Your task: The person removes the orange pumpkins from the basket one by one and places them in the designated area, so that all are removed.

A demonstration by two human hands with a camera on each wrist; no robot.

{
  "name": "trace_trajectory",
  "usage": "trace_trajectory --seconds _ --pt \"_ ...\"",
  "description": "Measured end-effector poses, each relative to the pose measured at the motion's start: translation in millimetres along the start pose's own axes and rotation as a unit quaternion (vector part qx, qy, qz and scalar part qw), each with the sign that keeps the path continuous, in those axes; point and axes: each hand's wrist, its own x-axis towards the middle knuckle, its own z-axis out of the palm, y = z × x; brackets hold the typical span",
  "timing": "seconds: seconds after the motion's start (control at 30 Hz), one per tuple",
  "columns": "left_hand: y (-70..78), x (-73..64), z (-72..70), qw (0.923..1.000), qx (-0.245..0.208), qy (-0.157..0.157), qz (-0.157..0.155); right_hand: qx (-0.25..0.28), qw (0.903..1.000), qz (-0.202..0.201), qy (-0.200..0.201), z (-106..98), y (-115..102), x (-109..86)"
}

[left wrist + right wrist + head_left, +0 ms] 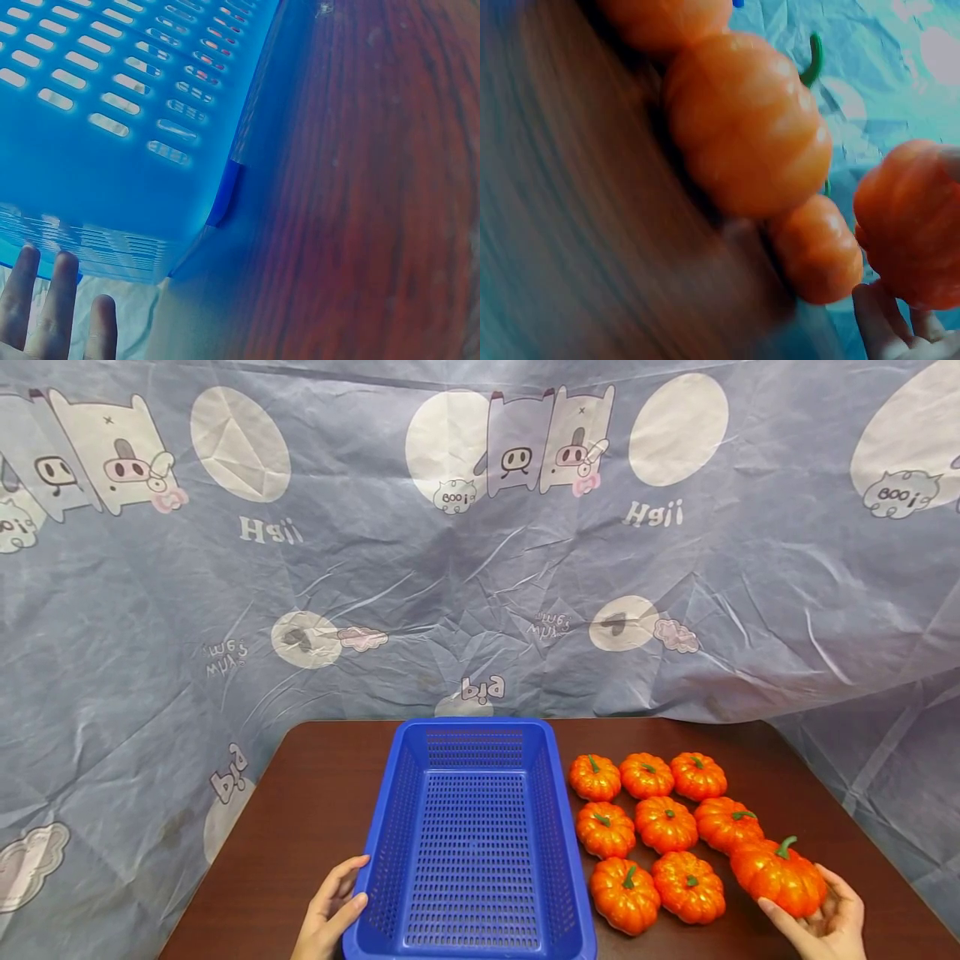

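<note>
In the head view my right hand [832, 914] holds an orange toy pumpkin [780, 875] with a green stem, thumb on its near side and fingers round its right. The right wrist view shows this pumpkin [911, 225] raised off the tabletop, with fingertips beneath it. A blue plastic basket [378, 827] with slotted walls and floor stands in the middle, nothing inside. At its left side is my left hand [326, 914], fingertips right at the rim. In the left wrist view the fingers [56, 307] are extended beside the basket's slotted wall [112, 172].
Several more orange pumpkins [666, 824] sit in rows to the right of the basket. All stand on a dark brown wooden table [300, 802]. A grey-blue cloth [420, 568] with cartoon prints hangs behind the table and along its sides.
</note>
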Motion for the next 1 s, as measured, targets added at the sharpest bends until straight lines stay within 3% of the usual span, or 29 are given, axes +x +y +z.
trace_trajectory --seconds 0.13,0.23,0.4,0.7,0.9,1.0 --pt "0.2 0.5 0.5 1.0 0.005 0.004 -0.003 0.009 0.9998 0.001 -0.02 -12.2 4.8 1.4" --pt "0.7 0.5 0.8 0.9999 0.005 0.007 -0.009 -0.06 0.9975 0.022 -0.032 -19.9 7.2 0.2" --pt "0.7 -0.1 0.3 0.9996 0.017 0.016 -0.018 -0.205 0.9754 0.075 -0.033 -24.2 7.7 -3.4" --pt "0.5 0.2 0.7 0.9995 0.029 0.014 0.003 -0.276 0.9565 0.093 -0.022 -20.9 5.1 -3.9" --pt "1.1 0.2 -1.1 0.9994 0.033 0.007 0.0 -0.355 0.9278 0.107 -0.038 -24.6 3.4 -0.2" --pt "2.1 0.1 -2.0 0.9987 0.051 0.005 -0.002 -0.419 0.9 0.107 -0.057 -27.4 3.5 1.7"
